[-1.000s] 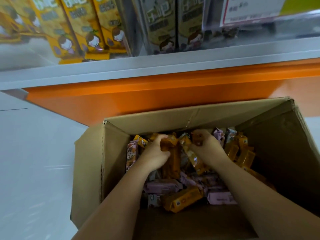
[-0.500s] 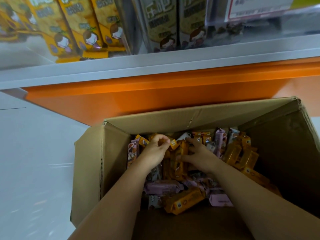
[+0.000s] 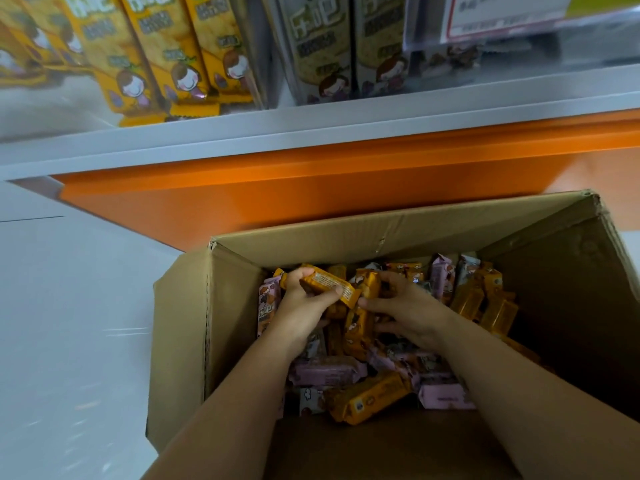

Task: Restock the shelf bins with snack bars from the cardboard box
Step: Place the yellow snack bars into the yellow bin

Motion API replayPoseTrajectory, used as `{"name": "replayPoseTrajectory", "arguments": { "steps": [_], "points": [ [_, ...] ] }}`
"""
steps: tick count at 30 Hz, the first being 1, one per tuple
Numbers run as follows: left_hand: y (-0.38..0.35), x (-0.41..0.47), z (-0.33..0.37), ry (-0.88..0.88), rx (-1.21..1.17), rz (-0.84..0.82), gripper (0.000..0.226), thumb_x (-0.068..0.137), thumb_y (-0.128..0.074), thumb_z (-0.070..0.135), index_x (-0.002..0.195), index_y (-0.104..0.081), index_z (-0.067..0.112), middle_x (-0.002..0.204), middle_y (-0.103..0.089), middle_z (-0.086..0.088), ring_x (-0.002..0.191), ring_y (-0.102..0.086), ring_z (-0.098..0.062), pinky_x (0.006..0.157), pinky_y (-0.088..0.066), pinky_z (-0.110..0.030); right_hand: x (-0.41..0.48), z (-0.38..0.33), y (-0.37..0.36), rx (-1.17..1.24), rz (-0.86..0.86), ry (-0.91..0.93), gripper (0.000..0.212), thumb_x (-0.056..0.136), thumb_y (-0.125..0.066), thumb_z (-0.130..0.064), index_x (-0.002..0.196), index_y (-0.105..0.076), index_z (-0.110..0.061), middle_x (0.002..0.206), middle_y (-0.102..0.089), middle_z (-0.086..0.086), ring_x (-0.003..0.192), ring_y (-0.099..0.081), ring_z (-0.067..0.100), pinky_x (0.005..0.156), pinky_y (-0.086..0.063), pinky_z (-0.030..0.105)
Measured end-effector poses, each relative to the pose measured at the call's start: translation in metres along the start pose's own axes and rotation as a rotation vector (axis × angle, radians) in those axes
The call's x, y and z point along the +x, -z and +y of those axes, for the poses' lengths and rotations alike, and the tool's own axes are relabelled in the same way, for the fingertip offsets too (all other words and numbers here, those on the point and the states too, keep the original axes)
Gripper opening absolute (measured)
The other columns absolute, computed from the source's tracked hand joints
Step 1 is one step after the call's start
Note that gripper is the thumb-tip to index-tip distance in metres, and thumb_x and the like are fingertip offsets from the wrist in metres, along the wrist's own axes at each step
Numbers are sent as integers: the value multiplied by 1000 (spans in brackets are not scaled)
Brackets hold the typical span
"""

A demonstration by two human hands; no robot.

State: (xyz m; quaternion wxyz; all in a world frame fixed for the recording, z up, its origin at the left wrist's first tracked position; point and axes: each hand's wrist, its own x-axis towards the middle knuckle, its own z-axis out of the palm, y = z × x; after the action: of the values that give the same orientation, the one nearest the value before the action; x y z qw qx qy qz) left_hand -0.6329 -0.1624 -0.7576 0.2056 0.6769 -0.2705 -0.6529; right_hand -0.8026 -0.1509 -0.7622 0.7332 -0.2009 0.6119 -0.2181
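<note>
An open cardboard box (image 3: 239, 341) on the floor holds several orange and pink snack bars. My left hand (image 3: 304, 313) grips an orange snack bar (image 3: 329, 284), lifted a little above the pile with its printed back facing up. My right hand (image 3: 408, 313) lies among the bars just to the right, fingers curled around an upright orange bar (image 3: 367, 285) in the pile. More orange bars (image 3: 485, 303) lean at the box's right side, and pink bars (image 3: 325, 372) lie near the front. Clear shelf bins (image 3: 277, 46) above hold upright packs.
The shelf has a grey front edge (image 3: 311, 133) and an orange base panel (image 3: 277, 195) directly behind the box. Yellow packs (image 3: 162, 53) fill the left bin, grey-green packs (image 3: 329, 43) the middle one. A label card (image 3: 502, 12) hangs at top right. White floor (image 3: 69, 323) lies left.
My left hand has raised one orange bar out of the pile and turned it flat. My right hand has shifted down and right among the bars.
</note>
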Motion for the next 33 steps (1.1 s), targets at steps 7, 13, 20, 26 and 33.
{"name": "replayPoseTrajectory", "arguments": {
  "steps": [7,13,20,26,33],
  "points": [
    [-1,-21,15,-19,-150,-59,45,85,-69,14,115,-42,35,120,-55,-2,112,-57,-26,94,-49,-47,-28,-12,4,-45,-58,116,54,80,-71,-5,126,-48,-22,115,-64,6,104,-63,20,82,-54,38],
    [-3,-68,42,-95,-156,-157,40,87,-66,13,108,-42,38,124,-56,-6,107,-61,-25,91,-51,-46,-79,-30,-2,-116,-22,263,58,76,-76,-11,128,-51,-19,113,-66,0,104,-61,14,82,-52,27],
    [11,-147,85,-263,-53,-322,46,86,-67,11,119,-43,33,126,-55,-11,104,-64,-27,94,-49,-53,-169,-55,-14,-231,-108,437,44,78,-72,-11,120,-58,-14,106,-71,6,101,-67,19,92,-53,39],
    [22,-213,120,-429,-28,-424,44,86,-63,7,117,-45,31,104,-65,-9,91,-65,-23,76,-55,-41,-249,-88,-32,-441,-32,697,45,74,-77,-14,114,-60,-25,101,-72,-6,93,-67,6,83,-55,25],
    [49,-272,160,-649,20,-381,40,89,-59,6,117,-43,30,75,-69,0,69,-64,-13,64,-56,-29,-313,-136,-64,-661,4,1012,40,71,-79,-14,105,-61,-25,91,-70,-12,88,-64,-3,76,-51,15]
  ]
}}
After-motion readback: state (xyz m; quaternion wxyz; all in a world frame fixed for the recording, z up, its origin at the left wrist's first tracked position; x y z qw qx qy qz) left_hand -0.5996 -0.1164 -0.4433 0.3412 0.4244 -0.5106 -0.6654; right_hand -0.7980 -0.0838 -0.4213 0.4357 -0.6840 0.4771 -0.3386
